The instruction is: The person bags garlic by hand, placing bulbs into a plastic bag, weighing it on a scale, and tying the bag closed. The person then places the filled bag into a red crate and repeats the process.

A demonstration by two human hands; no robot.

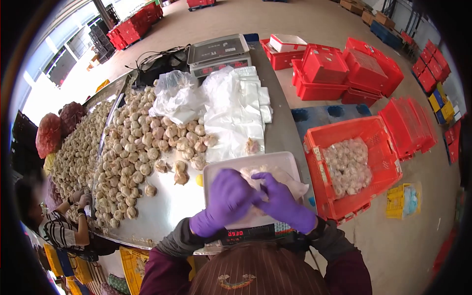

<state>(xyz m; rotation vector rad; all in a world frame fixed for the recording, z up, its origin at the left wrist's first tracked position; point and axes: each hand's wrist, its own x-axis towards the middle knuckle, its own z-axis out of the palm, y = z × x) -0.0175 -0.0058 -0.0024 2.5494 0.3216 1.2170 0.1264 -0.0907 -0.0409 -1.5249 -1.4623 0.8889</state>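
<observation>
My left hand [227, 199], in a purple glove, is closed over the scale's tray, its fingers bent and slightly blurred. My right hand [285, 201], gloved alike, meets it with curled fingers; what the fingertips grip is hidden. Beneath both hands a clear plastic bag [294, 186] with garlic bulbs lies in the pale tray [214, 172]. The scale's red display [235, 233] seems to read 0.930. A single garlic bulb [252, 146] rests on the flat stack of plastic bags [231, 125] beyond the tray. Loose garlic bulbs [132, 142] cover the table to the left.
A second scale [219, 51] stands at the table's far end. On the right, a red crate [314, 147] holds bagged garlic [347, 167], with stacked red crates [324, 66] behind. Another person [64, 226] works among the garlic at far left. A yellow basket [396, 201] sits on the floor.
</observation>
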